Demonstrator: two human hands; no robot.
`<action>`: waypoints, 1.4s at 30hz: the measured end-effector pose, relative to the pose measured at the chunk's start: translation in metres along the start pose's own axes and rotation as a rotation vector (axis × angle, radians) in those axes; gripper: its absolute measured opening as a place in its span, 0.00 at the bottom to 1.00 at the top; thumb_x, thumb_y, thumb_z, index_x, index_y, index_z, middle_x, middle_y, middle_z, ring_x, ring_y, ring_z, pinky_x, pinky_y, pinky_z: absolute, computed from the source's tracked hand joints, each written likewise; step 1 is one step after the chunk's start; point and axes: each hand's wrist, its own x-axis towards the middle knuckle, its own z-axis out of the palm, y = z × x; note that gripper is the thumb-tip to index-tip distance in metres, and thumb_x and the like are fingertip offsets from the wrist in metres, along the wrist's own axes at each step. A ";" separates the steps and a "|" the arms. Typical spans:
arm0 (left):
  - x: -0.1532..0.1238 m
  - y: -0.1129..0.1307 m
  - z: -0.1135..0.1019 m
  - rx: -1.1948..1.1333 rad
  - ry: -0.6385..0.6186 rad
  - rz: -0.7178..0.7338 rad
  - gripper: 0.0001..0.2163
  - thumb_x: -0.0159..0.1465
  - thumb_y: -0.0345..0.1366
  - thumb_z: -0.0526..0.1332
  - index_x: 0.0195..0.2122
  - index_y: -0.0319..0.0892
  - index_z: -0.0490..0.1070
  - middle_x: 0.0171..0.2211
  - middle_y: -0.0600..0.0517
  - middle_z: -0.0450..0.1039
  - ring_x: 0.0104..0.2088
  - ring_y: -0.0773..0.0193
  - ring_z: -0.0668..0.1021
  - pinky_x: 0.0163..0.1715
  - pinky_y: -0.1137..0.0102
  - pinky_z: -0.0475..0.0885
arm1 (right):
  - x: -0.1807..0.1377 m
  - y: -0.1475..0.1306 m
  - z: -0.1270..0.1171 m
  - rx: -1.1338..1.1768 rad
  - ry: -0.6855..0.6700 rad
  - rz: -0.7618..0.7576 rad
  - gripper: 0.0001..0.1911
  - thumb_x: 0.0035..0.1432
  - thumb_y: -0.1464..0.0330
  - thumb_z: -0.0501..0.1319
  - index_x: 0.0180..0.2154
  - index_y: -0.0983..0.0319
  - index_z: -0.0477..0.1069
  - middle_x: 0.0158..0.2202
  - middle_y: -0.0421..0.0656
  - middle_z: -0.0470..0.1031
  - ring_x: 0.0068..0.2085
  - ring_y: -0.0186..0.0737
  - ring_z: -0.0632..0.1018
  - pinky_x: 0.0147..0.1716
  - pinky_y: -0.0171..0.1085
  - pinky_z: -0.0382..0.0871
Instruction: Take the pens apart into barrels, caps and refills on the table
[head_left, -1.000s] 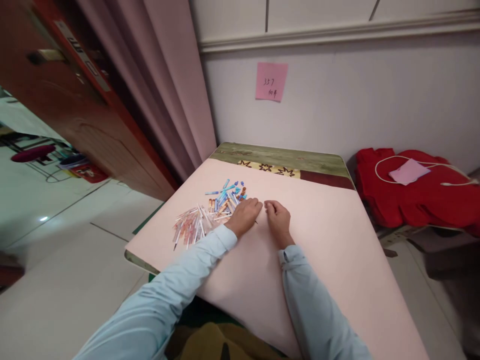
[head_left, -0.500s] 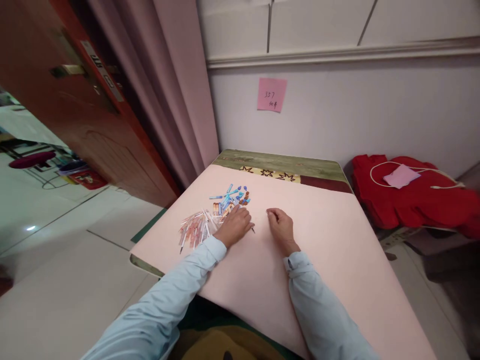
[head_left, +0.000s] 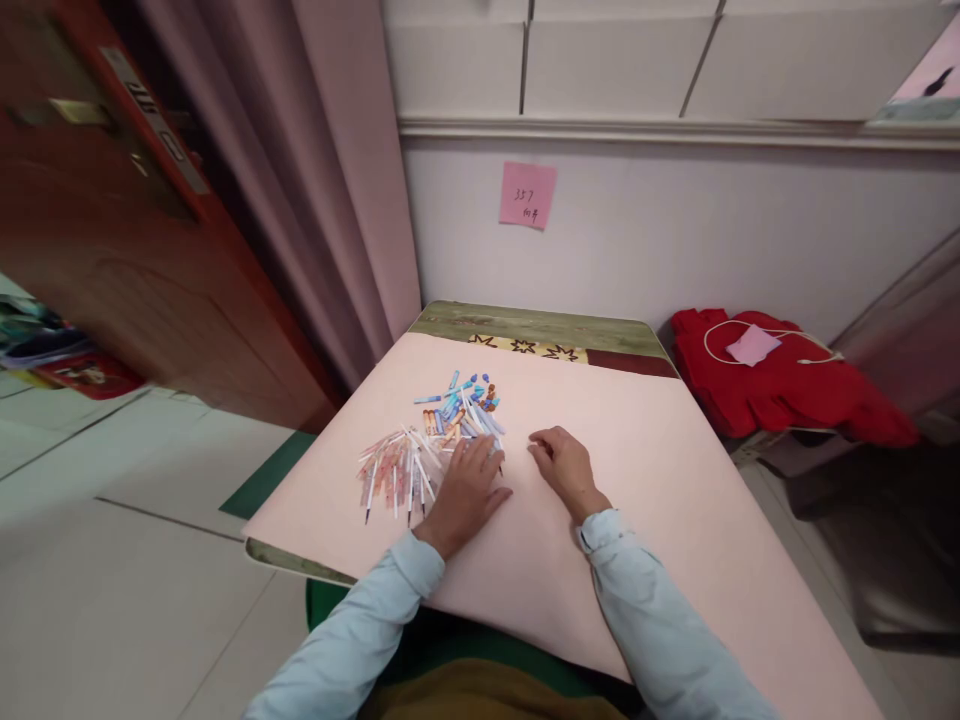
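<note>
On the pale pink tabletop, my left hand (head_left: 465,492) lies with its fingers apart at the near edge of a pile of pen parts. Under and beyond its fingertips are blue pen barrels (head_left: 490,420) and thin white refills. Left of that hand spreads a heap of pinkish clear barrels (head_left: 388,462) mixed with white, dark-tipped refills. Farther back sit orange-banded pieces (head_left: 433,421), light blue pieces (head_left: 427,400) and small brown and blue bits (head_left: 491,393). My right hand (head_left: 564,465) rests to the right with fingers curled together; whatever they hold is hidden.
The table (head_left: 637,480) has a green wood-patterned far edge. Behind it, a pink note (head_left: 528,195) sticks to the wall. Red cloth (head_left: 780,390) with a white cord lies at the right. A pink curtain (head_left: 352,180) and a brown door (head_left: 187,290) stand at the left.
My left hand has drawn back toward me and its fingers have spread, uncovering more of the blue barrels and refills. My right hand stays curled. The view has turned slightly.
</note>
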 end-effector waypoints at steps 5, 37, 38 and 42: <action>0.011 0.010 0.010 -0.004 -0.045 0.098 0.15 0.66 0.33 0.57 0.54 0.40 0.67 0.60 0.42 0.67 0.64 0.50 0.65 0.66 0.48 0.54 | 0.008 -0.008 0.006 -0.174 -0.013 0.063 0.08 0.63 0.65 0.59 0.39 0.55 0.77 0.36 0.40 0.77 0.35 0.37 0.76 0.32 0.35 0.62; 0.024 -0.001 0.039 0.001 0.042 -0.144 0.15 0.66 0.24 0.50 0.50 0.38 0.71 0.49 0.41 0.75 0.57 0.53 0.73 0.61 0.52 0.65 | 0.130 -0.037 0.121 0.325 0.014 -0.150 0.25 0.51 0.81 0.50 0.47 0.63 0.74 0.51 0.50 0.75 0.54 0.44 0.73 0.59 0.45 0.64; 0.022 0.004 0.037 0.001 0.042 -0.143 0.15 0.66 0.23 0.50 0.50 0.39 0.70 0.50 0.41 0.75 0.57 0.53 0.73 0.61 0.51 0.65 | 0.130 -0.039 0.121 0.332 0.019 -0.145 0.25 0.51 0.80 0.50 0.47 0.62 0.75 0.51 0.50 0.75 0.54 0.44 0.73 0.59 0.44 0.64; 0.023 -0.008 0.016 -0.097 0.058 -0.121 0.16 0.67 0.27 0.52 0.53 0.42 0.69 0.57 0.43 0.71 0.62 0.52 0.69 0.64 0.50 0.59 | 0.125 -0.037 0.108 0.352 0.066 -0.115 0.21 0.58 0.76 0.49 0.47 0.63 0.75 0.49 0.50 0.76 0.53 0.44 0.73 0.57 0.44 0.65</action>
